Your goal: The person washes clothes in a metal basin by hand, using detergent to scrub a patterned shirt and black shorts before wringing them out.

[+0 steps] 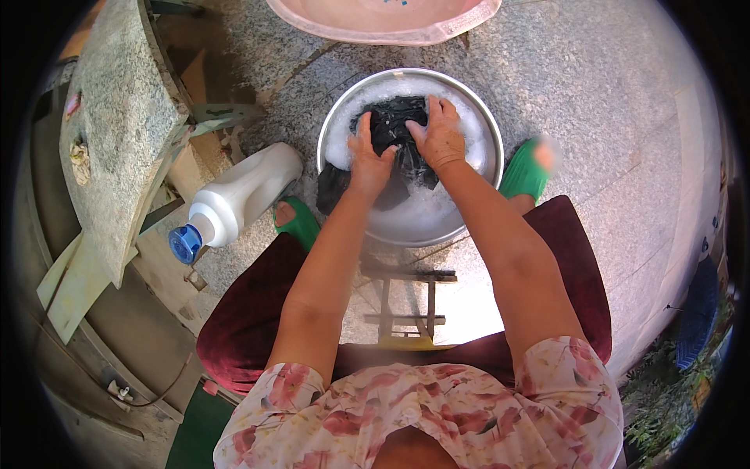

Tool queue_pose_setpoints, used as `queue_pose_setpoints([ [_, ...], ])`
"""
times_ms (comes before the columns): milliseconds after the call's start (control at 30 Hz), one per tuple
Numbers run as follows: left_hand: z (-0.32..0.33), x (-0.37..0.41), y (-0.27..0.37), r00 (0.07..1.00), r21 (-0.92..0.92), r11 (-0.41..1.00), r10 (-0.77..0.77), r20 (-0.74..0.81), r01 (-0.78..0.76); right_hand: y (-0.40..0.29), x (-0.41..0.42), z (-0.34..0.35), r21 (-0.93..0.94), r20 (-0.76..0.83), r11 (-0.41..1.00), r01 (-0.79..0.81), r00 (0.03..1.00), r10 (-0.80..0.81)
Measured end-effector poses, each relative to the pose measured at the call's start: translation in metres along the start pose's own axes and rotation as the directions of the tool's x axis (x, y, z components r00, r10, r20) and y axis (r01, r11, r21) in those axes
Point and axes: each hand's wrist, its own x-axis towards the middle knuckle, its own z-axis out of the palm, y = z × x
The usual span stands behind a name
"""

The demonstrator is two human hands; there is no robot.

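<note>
A round metal basin point(498, 153) full of suds point(410, 220) stands on the floor between my feet. Wet black cloth point(391, 120) is bunched in it, and one part hangs over the rim at the left. My left hand point(370, 157) grips the near left side of the bunch, thumb towards the middle. On the right side of the same cloth, my right hand point(440, 133) has its thumb on top and its fingers at the far edge. Foam and fabric partly hide the fingertips of both hands.
A large white bottle with a blue cap point(234, 193) is left of the basin. Beyond it is a stone slab point(126, 111). A pink tub point(375, 32) stands at the far side. Green slippers point(523, 170) flank the basin, and a small stool point(410, 299) is below me.
</note>
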Motion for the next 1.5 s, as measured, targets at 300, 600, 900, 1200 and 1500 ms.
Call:
queue_pose_setpoints([
  [300,0.029,0.034,-0.091,0.835,-0.486,0.680,-0.464,0.296,0.550,-0.006,0.018,0.014,0.153,0.198,0.970,-0.191,0.967,0.160],
  [600,0.011,0.023,-0.060,0.803,-0.757,0.268,-0.193,0.563,0.596,-0.087,-0.027,-0.019,0.195,-0.037,0.929,0.313,0.949,-0.312],
  [900,0.013,0.012,-0.026,0.984,-0.248,0.953,-0.177,0.012,0.174,0.010,0.010,0.020,-0.028,-0.102,0.997,0.065,0.992,-0.068],
  [1200,0.009,0.030,-0.044,0.865,-0.689,0.534,-0.397,0.308,0.490,-0.008,-0.001,0.017,0.210,-0.013,0.976,-0.049,0.999,0.053],
  [1500,0.018,0.020,-0.069,0.825,-0.825,0.029,-0.006,0.565,0.565,-0.078,-0.016,-0.011,0.211,-0.027,0.919,0.334,0.941,-0.336],
])
